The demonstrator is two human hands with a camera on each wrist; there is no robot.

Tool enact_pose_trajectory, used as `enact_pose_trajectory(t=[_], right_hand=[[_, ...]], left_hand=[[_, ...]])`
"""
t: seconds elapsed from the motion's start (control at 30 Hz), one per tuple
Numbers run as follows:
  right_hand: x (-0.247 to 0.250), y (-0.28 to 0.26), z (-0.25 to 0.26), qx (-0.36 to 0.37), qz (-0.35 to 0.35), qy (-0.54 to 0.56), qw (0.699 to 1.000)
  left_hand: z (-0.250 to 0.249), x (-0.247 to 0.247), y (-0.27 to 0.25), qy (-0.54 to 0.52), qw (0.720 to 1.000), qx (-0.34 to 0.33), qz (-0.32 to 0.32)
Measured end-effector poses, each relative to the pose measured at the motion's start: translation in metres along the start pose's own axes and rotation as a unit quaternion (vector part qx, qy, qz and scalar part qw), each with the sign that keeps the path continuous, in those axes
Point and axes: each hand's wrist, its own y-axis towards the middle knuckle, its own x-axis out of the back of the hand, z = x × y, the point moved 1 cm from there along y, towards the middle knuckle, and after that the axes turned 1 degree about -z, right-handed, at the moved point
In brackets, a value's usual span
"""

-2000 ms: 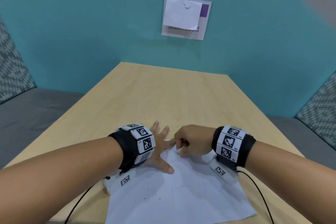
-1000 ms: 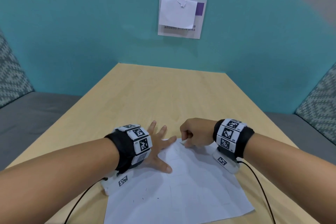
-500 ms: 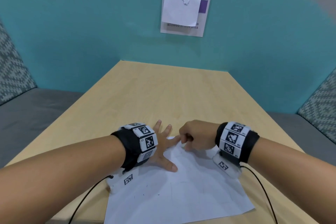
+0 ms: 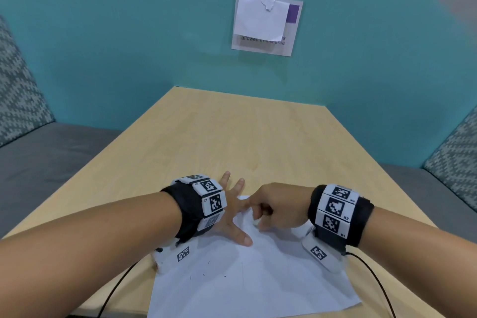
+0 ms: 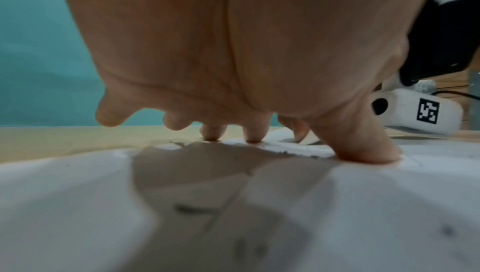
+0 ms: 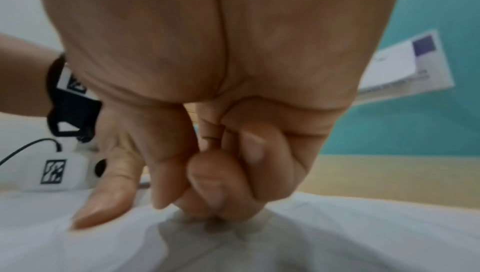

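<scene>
A white sheet of paper point(image 4: 245, 279) with faint pencil marks lies on the light wooden table point(image 4: 245, 137), near its front edge. My left hand point(image 4: 233, 212) is spread flat on the sheet's far left part, and the thumb point(image 5: 363, 149) and fingertips press it down. My right hand point(image 4: 278, 206) is curled just right of it, near the sheet's far corner. Its fingers point(image 6: 221, 184) pinch a small white eraser-like piece point(image 4: 256, 222) against the paper point(image 6: 337, 235). Most of that piece is hidden by the fingers.
A teal wall with a paper sign point(image 4: 267, 23) stands behind the table. Grey benches point(image 4: 38, 162) with patterned cushions point(image 4: 454, 157) flank it. Black cables point(image 4: 374, 276) run from both wristbands toward me. The table's far half is bare wood.
My right hand has made small back-and-forth moves over the sheet's far corner and now sits slightly nearer me. The left hand has stayed spread on the paper.
</scene>
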Motion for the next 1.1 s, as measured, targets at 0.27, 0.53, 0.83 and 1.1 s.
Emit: enact_pose_trajectory(t=[0.27, 0.53, 0.83, 1.1], right_hand=[[0.004, -0.003, -0.002, -0.002, -0.006, -0.008, 1.0], [0.003, -0.006, -0.004, 0.005, -0.006, -0.008, 1.0], [0.007, -0.006, -0.007, -0.019, -0.01, -0.012, 1.0], [-0.001, -0.008, 0.004, 0.008, -0.011, -0.003, 1.0]], left_hand=[[0.0, 0.0, 0.0, 0.01, 1.0, 0.001, 0.0], [0.004, -0.002, 0.003, 0.012, 1.0, 0.001, -0.002], [0.005, -0.003, 0.005, 0.021, 1.0, 0.004, -0.004], [0.002, 0.001, 0.0, 0.004, 1.0, -0.008, -0.009]])
